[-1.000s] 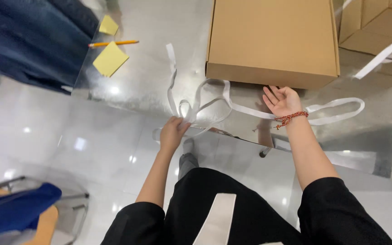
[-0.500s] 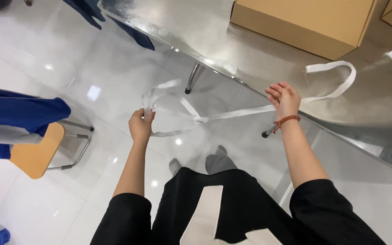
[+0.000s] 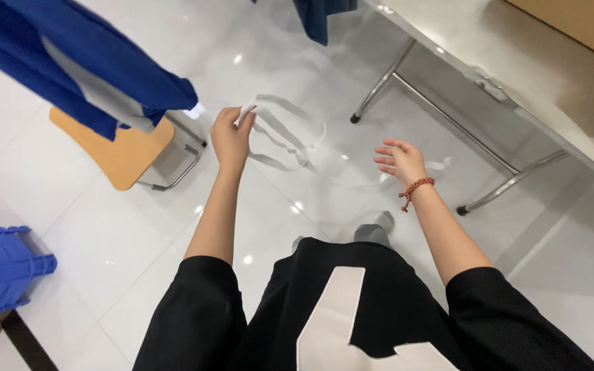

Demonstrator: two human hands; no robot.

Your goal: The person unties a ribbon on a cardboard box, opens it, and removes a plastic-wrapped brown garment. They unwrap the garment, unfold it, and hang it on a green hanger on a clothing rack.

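Observation:
My left hand (image 3: pixel 230 136) is raised over the floor and pinches one end of a long white strip of tape or paper (image 3: pixel 290 134), which hangs in loose loops down toward the floor. My right hand (image 3: pixel 400 159), with a red braided bracelet on the wrist, is held out with fingers spread and nothing in it; the tail of the strip trails near it, apart from the fingers. I wear a black top with a white panel.
A steel table (image 3: pixel 517 62) with a cardboard box (image 3: pixel 586 24) stands at the right, its legs on the glossy white tile floor. A wooden-seat chair (image 3: pixel 115 148) draped with blue cloth (image 3: pixel 77 62) is at the left. A blue plastic stool (image 3: pixel 1 264) sits at the far left.
My view has turned from the table toward the floor. My left hand carried the strip off the table and leftward; my right hand let go of it and now hangs open.

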